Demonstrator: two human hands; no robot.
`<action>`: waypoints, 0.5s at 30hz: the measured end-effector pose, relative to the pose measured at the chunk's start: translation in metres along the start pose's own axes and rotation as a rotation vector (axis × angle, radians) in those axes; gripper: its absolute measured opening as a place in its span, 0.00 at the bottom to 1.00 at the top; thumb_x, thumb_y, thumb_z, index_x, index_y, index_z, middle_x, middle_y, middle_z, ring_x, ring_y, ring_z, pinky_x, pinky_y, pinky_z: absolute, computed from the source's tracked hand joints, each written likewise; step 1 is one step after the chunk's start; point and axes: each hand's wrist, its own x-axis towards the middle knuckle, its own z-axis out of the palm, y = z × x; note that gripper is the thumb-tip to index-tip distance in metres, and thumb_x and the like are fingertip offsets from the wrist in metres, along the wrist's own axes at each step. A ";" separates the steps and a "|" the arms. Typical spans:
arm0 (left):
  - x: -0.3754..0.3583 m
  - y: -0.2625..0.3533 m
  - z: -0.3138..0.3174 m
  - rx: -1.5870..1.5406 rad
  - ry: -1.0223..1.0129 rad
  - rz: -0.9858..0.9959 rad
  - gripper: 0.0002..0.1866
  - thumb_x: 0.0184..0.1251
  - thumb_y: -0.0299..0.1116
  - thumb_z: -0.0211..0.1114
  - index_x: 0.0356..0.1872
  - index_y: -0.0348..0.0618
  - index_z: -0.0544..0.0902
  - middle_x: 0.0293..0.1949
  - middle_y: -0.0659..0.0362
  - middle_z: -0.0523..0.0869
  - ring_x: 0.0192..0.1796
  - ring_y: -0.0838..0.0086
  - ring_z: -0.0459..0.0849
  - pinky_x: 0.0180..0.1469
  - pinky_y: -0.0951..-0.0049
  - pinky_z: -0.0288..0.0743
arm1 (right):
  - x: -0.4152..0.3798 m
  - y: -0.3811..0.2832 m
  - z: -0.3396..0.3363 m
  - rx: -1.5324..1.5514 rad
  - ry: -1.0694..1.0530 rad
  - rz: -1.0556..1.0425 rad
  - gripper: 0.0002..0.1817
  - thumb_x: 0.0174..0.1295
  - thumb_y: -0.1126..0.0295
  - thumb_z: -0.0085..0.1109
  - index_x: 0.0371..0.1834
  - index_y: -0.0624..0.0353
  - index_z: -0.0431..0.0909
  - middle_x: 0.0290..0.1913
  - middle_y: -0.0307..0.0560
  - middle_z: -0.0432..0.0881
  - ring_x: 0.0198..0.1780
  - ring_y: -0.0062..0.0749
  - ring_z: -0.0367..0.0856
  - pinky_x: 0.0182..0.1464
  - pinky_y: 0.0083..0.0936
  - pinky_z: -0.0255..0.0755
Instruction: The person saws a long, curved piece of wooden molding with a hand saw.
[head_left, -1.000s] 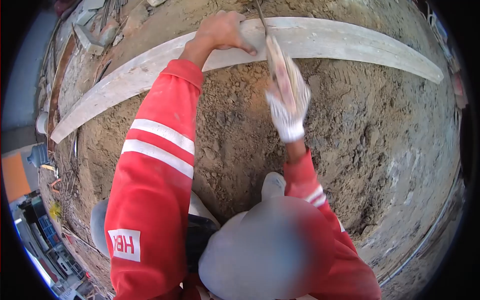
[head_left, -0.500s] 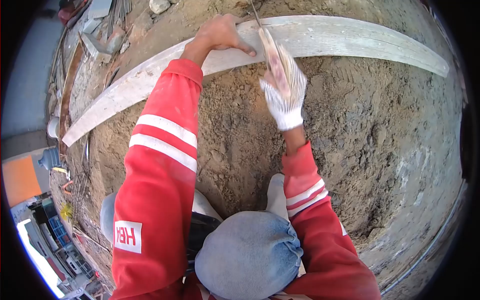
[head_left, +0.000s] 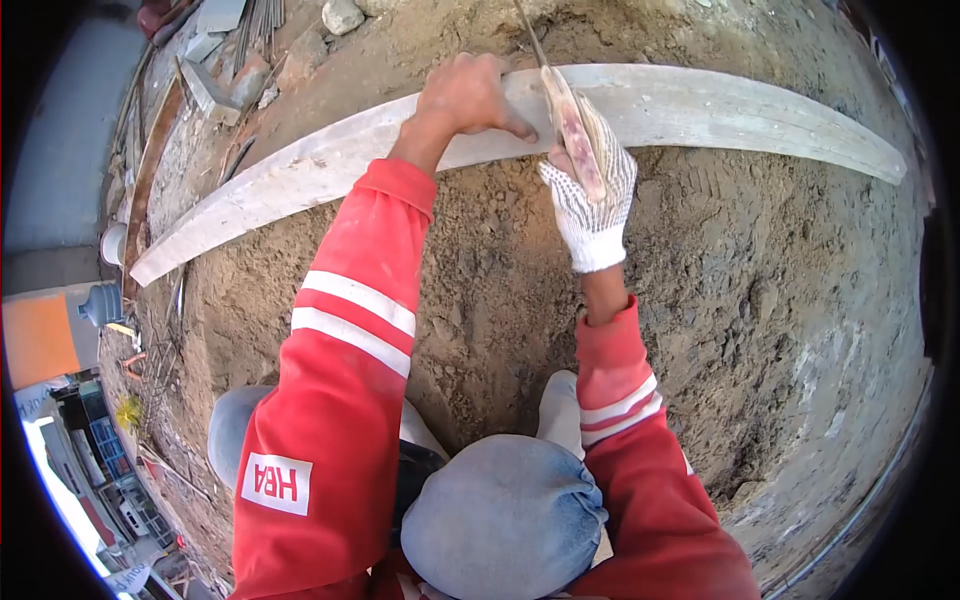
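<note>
A long pale wooden board (head_left: 730, 108) lies crosswise in front of me, bowed by the wide lens. My bare left hand (head_left: 467, 95) is clamped over it left of its middle, with the thumb on the face and the fingertips hidden past the far edge. In a white knit glove, my right hand (head_left: 607, 190) is closed around the worn wooden handle of a handsaw (head_left: 576, 145). The thin blade, seen nearly edge-on, points away from me across the board's far edge. Both hands are close together.
Below the board is loose brown soil (head_left: 480, 300), with my bent knee (head_left: 500, 515) close underneath. Concrete blocks (head_left: 208, 92), thin rods and a rusty strip (head_left: 155, 180) lie at the upper left. A blue water jug (head_left: 102, 304) and a white bucket (head_left: 114, 243) stand at the left.
The board, both hands and the saw appear lower in view, and the hands slightly further right, as the whole view shifts. Both grips stay the same.
</note>
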 end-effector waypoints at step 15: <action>-0.033 0.026 -0.001 0.090 -0.041 -0.086 0.38 0.41 0.59 0.86 0.49 0.41 0.88 0.45 0.44 0.92 0.50 0.48 0.91 0.57 0.51 0.85 | -0.024 0.002 -0.020 -0.011 -0.106 -0.045 0.39 0.61 0.70 0.67 0.80 0.58 0.69 0.74 0.60 0.77 0.72 0.57 0.77 0.72 0.46 0.74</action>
